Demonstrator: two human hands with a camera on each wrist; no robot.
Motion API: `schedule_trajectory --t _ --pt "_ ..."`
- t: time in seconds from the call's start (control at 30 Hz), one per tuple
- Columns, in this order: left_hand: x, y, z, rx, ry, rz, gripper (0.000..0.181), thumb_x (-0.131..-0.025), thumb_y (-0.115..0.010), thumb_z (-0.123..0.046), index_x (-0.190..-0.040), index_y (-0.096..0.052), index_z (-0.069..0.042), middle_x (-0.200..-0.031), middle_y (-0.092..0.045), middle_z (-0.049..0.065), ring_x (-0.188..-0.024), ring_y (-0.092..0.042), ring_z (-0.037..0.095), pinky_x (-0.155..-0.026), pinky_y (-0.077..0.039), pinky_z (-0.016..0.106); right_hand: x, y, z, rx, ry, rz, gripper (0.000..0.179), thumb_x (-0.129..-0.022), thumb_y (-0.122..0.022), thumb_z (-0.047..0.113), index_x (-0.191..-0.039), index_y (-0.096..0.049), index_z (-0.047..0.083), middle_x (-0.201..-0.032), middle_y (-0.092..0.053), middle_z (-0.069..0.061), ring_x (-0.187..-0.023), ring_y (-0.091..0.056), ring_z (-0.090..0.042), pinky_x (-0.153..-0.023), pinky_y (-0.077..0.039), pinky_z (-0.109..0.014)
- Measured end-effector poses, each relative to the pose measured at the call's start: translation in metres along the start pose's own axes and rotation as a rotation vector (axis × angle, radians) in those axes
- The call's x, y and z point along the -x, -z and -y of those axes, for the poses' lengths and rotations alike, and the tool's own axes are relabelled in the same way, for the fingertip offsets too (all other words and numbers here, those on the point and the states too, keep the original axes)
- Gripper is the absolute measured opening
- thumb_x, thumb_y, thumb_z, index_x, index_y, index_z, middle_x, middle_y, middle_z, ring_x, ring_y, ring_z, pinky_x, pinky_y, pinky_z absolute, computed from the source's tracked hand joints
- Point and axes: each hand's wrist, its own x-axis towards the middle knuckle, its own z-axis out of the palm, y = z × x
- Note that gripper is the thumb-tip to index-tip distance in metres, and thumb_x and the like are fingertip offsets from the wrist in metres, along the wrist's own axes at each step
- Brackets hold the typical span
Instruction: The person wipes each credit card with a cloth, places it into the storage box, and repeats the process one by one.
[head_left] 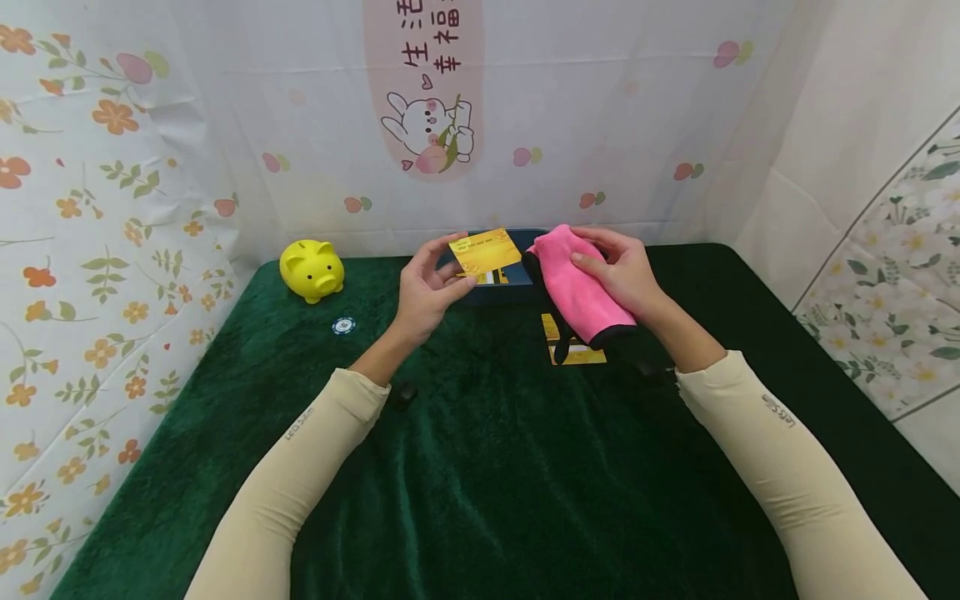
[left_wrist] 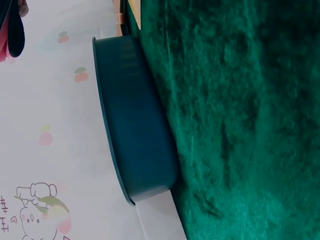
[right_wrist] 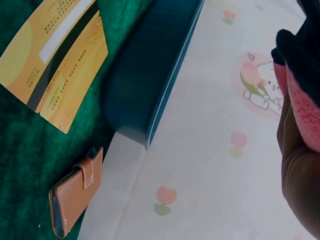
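My left hand pinches a gold bank card between thumb and fingers, above the front of a dark blue bin. To its right, my right hand grips a pink and black glove that hangs down with black parts dangling. Beneath the glove, gold cards lie on the green cloth, partly hidden in the head view. Yellow pieces show inside the bin behind the held card. In the right wrist view the glove is cut off at the edge.
A brown wallet with a snap strap lies beside the bin. At the back left stands a yellow piggy bank, with a poker chip in front of it. A small black object lies near my left forearm. A printed curtain hangs behind.
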Motion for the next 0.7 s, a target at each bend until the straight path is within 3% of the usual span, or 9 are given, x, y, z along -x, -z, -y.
schedule_trajectory --t 0.17,0.27,0.47,0.6,0.7 --pt "0.001 -0.005 -0.001 0.110 0.030 -0.029 0.047 -0.087 -0.058 0.018 -0.132 -0.046 0.007 -0.137 -0.050 0.016 -0.112 -0.059 0.026 -0.090 -0.054 0.028 0.002 0.002 -0.002 -0.016 0.008 -0.006 0.043 -0.097 -0.065 0.016 -0.139 -0.058 0.009 -0.130 -0.059 -0.012 -0.105 -0.055 -0.016 -0.074 -0.053 -0.019" --pt "0.001 -0.009 -0.001 0.145 0.051 -0.032 0.043 -0.089 -0.057 0.013 -0.130 -0.048 0.005 -0.136 -0.051 0.018 -0.117 -0.055 0.024 -0.093 -0.052 0.027 0.004 0.001 -0.001 -0.033 0.016 0.008 0.043 -0.097 -0.065 0.015 -0.139 -0.058 0.008 -0.130 -0.059 -0.010 -0.105 -0.055 -0.017 -0.073 -0.054 -0.020" --pt "0.001 -0.015 0.000 0.105 0.068 -0.063 0.041 -0.092 -0.055 0.012 -0.131 -0.045 0.014 -0.141 -0.043 0.032 -0.119 -0.055 0.020 -0.098 -0.049 0.026 0.008 -0.006 0.006 -0.076 0.024 0.058 0.045 -0.096 -0.065 0.014 -0.140 -0.056 0.008 -0.126 -0.058 -0.005 -0.105 -0.057 -0.020 -0.074 -0.056 -0.022" --pt "0.000 -0.017 0.000 0.116 0.059 -0.078 0.047 -0.092 -0.055 0.013 -0.135 -0.038 0.016 -0.140 -0.043 0.034 -0.117 -0.056 0.020 -0.099 -0.049 0.027 0.009 -0.007 0.010 -0.099 0.023 0.061 0.044 -0.096 -0.065 0.013 -0.140 -0.057 0.008 -0.125 -0.059 -0.003 -0.105 -0.057 -0.020 -0.074 -0.056 -0.022" --pt "-0.001 -0.018 0.001 0.103 0.044 -0.088 0.043 -0.092 -0.057 0.012 -0.131 -0.042 0.012 -0.135 -0.050 0.031 -0.115 -0.058 0.020 -0.099 -0.049 0.029 0.010 -0.007 0.011 -0.109 0.018 0.063 0.044 -0.097 -0.064 0.012 -0.140 -0.056 0.007 -0.125 -0.059 -0.002 -0.105 -0.058 -0.019 -0.075 -0.056 -0.022"
